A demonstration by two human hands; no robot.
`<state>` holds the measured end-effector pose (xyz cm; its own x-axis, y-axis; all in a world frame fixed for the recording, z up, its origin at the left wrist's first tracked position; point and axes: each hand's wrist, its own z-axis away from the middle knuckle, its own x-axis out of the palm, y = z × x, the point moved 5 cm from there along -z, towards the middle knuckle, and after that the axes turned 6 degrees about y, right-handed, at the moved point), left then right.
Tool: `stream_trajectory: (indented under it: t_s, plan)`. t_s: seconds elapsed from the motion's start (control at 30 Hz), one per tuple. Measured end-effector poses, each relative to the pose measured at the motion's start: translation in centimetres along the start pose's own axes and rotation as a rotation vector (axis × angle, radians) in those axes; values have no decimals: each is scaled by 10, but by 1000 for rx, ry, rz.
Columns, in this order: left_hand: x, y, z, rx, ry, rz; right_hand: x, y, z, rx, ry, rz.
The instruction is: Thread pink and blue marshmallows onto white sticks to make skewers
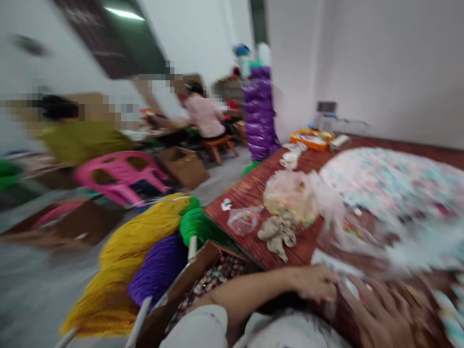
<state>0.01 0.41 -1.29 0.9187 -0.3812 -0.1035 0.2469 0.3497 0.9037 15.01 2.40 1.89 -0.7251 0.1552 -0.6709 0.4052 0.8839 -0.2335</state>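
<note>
My left hand (316,282) is at the front edge of the red-brown table, its fingers curled closed; what they hold, if anything, I cannot make out. Beside it on the right, my right hand (384,309) stretches over the tabletop with fingers apart, smeared by motion. A small white piece (351,289) shows between the two hands, and I cannot tell whether either touches it. Just beyond them lies clear plastic (357,232) with small coloured bits. A large heap of pink, white and pale blue pieces (395,179) spreads over the table's right side.
On the table (232,193) are a crumpled beige cloth (277,236), a filled plastic bag (290,195) and an orange tray (312,139). Yellow (141,232), purple (159,270) and green (199,224) net bundles stand left, by a box of small pieces (213,278). Two people sit farther back near a pink chair (121,174).
</note>
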Motion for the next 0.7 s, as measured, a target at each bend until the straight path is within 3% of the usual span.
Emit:
stream_trajectory:
  t_s: [0.03, 0.1, 0.17, 0.23, 0.4, 0.47, 0.57, 0.7]
  plan:
    - [6, 0, 1, -93, -138, 36, -4, -7, 7, -97, -79, 25]
    - [11, 0, -2, -199, -275, 77, -13, -11, 18, -82, -161, -14]
    - [17, 2, -12, -191, -426, 84, -15, -9, 25, 18, -227, -73]
    - [21, 6, -22, -83, -476, -58, -14, -4, 31, 133, -269, -75]
    - [36, 30, -17, 525, -194, -760, -9, 8, 48, 531, -316, -102]
    - [43, 32, -11, 672, -102, -959, -4, 11, 55, 668, -351, -201]
    - [44, 27, -9, 781, -25, -1038, 0, 14, 56, 747, -312, -258]
    - [30, 19, -19, 733, 47, -898, -20, 20, 48, 697, -54, -230]
